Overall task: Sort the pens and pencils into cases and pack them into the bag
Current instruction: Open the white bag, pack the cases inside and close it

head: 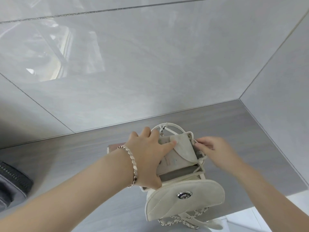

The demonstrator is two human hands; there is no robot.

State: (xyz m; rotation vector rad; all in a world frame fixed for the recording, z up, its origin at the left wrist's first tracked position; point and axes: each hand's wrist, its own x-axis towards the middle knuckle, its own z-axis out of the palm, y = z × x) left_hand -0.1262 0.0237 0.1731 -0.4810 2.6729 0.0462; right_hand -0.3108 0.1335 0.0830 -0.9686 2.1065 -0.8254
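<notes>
Both hands at the cream bag (pixel 184 200), at 6 o'clock on the grey counter (pixel 66 156).

The bag's flap hangs open towards the person. The left hand (pixel 147 158), wearing a bracelet (pixel 132 163), grips a pale case (pixel 184 151) in the bag's mouth, thumb across its face. At 3 o'clock from the case, the blurred right hand's (pixel 215 151) fingers (pixel 198 145) pinch the bag's rim. A dark zipped case (pixel 11 180) lies well apart at 9 o'clock, by the counter's left edge.

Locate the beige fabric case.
Head view, lower centre: beige fabric case partly inside the open cream suede bag on the grey counter, held by the left hand.
</notes>
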